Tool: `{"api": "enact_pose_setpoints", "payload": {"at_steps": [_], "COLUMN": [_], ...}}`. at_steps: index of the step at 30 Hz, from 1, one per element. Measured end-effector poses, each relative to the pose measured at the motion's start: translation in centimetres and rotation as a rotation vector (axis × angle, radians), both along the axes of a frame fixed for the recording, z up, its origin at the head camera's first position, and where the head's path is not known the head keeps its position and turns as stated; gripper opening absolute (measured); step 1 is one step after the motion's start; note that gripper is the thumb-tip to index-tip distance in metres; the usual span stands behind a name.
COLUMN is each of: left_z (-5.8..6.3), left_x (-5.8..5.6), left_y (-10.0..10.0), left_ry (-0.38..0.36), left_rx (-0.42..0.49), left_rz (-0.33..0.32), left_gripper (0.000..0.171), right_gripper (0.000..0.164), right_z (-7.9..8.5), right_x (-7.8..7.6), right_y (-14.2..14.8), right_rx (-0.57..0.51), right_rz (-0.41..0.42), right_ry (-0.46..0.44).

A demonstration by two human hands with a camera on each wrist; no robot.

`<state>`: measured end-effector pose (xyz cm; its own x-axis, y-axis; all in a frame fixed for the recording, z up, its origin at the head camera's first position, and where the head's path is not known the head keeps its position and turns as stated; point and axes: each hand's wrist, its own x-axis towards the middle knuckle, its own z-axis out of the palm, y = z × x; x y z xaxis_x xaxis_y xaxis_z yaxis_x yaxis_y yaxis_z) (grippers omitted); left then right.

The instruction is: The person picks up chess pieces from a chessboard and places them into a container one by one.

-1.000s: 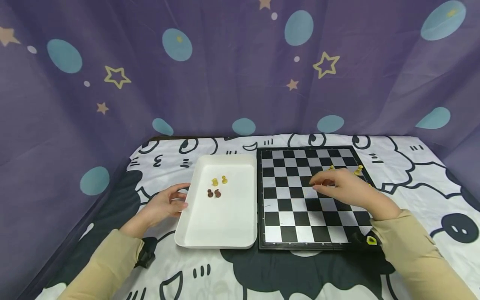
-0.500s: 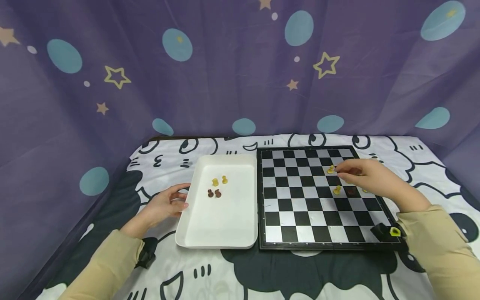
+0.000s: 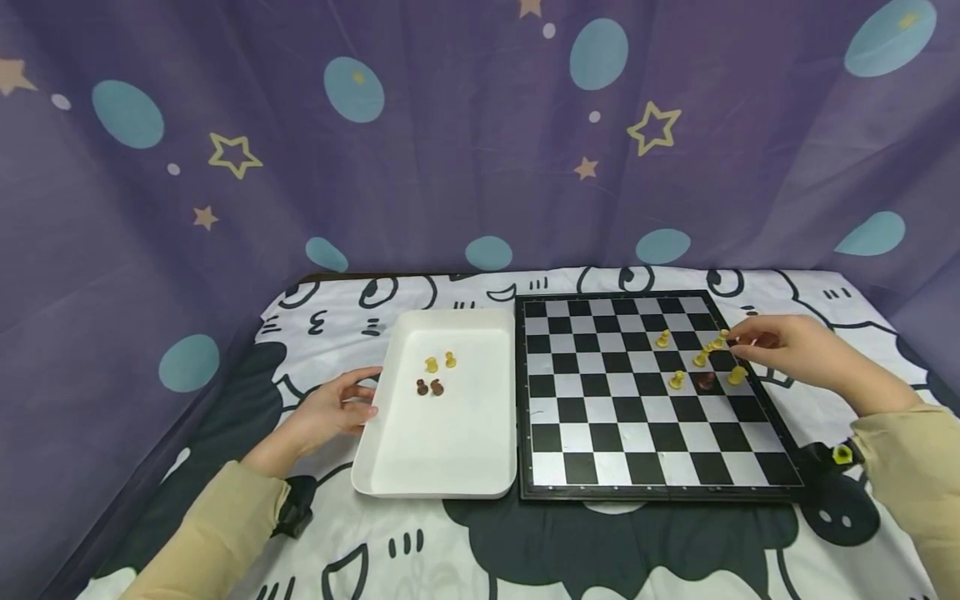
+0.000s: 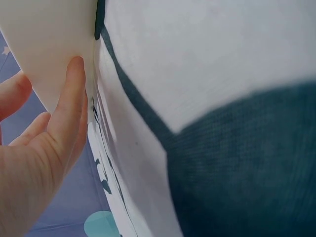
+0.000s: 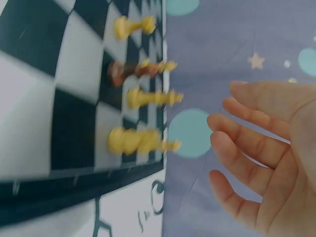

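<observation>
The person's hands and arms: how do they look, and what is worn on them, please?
The left hand and right hand are bare. Plain beige sleeves cover both forearms. A black device sits at the left wrist; a second black device, at the right, shows a yellow-green part.

The tray (image 3: 433, 446) is white, the board (image 3: 600, 408) checkered black and white, the pieces (image 3: 677, 381) yellow or reddish-brown.

High head view; close wrist views
</observation>
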<state>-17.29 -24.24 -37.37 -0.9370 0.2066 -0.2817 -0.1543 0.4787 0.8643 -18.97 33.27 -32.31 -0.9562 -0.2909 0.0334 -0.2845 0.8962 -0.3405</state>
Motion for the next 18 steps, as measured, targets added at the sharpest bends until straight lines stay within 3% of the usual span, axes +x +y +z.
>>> {"api": "enact_pose_setpoints", "payload": {"at_steps": [9,18], "left_z": [0.0,-0.1], "left_x": [0.1,0.0], "left_y": [0.1,0.0], "left_ry": [0.002,0.007], "left_rx": [-0.004,-0.018], "left_rz": [0.004,0.013], "left_gripper": [0.065,0.064], "right_gripper": [0.03,0.029], "right_z": [-1.8,-3.2], "right_x": [-0.2,-0.3], "right_y": [2.6,2.9], "right_rx": [0.033,0.024], "right_rz": [0.005,0.028], "right_ry": [-0.065,-0.08]}}
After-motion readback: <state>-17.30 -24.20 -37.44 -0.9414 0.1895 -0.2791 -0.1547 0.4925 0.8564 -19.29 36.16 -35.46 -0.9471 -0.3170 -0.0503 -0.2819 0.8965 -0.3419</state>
